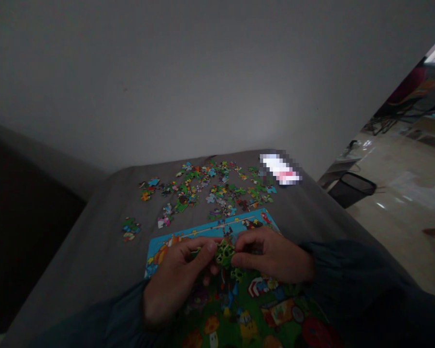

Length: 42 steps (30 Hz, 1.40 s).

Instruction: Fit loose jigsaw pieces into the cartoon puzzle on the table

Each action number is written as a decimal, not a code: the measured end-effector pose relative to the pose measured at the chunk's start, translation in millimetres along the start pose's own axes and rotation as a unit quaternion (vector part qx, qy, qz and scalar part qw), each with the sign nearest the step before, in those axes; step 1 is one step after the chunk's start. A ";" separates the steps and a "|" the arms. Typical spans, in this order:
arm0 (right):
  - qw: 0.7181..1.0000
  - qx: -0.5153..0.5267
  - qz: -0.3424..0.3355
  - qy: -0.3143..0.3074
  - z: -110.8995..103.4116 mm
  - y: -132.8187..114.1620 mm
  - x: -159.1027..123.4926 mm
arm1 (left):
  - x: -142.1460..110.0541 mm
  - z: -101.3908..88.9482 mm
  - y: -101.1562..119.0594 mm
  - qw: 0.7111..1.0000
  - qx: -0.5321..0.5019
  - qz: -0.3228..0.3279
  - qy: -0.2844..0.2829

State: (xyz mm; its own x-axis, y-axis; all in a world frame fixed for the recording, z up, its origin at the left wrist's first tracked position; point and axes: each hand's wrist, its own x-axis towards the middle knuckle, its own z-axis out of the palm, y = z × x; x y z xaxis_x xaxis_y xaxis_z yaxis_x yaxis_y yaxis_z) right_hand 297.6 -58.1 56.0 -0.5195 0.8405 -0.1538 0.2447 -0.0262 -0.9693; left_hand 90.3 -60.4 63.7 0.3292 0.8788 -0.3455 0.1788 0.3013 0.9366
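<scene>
Well, hands: the left hand point(176, 282) and right hand point(275, 256) met low over the board, knuckles up and wrists turned inward.

Fingers: the left thumb point(210, 249) and the right fingers point(239, 260) came together, pinching the edges of a green piece point(224, 253) from both sides; the other fingers curled beneath, partly hidden.

Handling: a light pinch at the rim suited that thin, knobbed shape, leaving its printed face mostly open to view and holding it steady above the board.

Piece position: it sat just above the board's middle, between both hands, with a second green piece point(237, 274) directly below it.

Board: a blue border point(210, 231) framed a busy green picture; whether it was printed card or joined pieces could not be told.

Loose pieces: matte, interlocking shapes point(203, 188) lay scattered beyond the board, with a small cluster point(130, 228) off to the left.

Rest: a soft grey cover point(94, 232) carried everything. A blurred white-and-pink object point(281, 169) lay at its far edge, and a black mesh bin point(351, 189) stood on the glossy floor point(395, 193).
</scene>
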 end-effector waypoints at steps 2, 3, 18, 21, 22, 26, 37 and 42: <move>1.000 -0.007 -0.006 0.006 0.1 -0.4 0.0 | -0.3 -0.8 -0.1 1.000 0.007 0.003 -0.002; 1.000 -0.009 -0.009 0.011 0.0 -0.2 0.1 | -0.5 -1.1 0.3 1.000 0.011 0.005 -0.005; 0.999 0.002 -0.039 0.000 -1.2 0.9 -0.2 | 2.3 -4.4 -0.1 0.998 0.006 -0.033 0.055; 0.999 -0.004 -0.047 0.003 -1.5 0.3 -0.7 | 2.1 -5.3 -0.1 0.997 0.052 -0.010 0.049; 0.999 -0.010 -0.052 0.001 -1.7 0.2 -0.9 | 1.6 -5.4 0.5 0.997 0.067 0.001 0.043; 0.997 -0.048 -0.064 -0.014 -1.8 0.4 -2.0 | -0.4 -7.0 2.6 0.993 0.108 0.049 0.006; 0.995 -0.088 -0.047 -0.022 -0.5 -0.2 -3.5 | 2.3 -8.0 2.5 0.984 0.150 0.070 -0.063; 0.993 -0.097 -0.054 -0.029 0.7 0.3 -4.7 | 4.1 -8.4 -0.4 0.988 0.144 0.022 -0.054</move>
State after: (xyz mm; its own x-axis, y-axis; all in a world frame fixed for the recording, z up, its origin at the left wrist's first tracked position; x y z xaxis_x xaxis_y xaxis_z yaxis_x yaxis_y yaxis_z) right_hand 299.5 -62.5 56.3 -0.5955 0.8006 -0.0673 0.3352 0.1714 -0.9264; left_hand 83.8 -53.8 62.4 0.4368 0.8391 -0.3243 0.4140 0.1325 0.9006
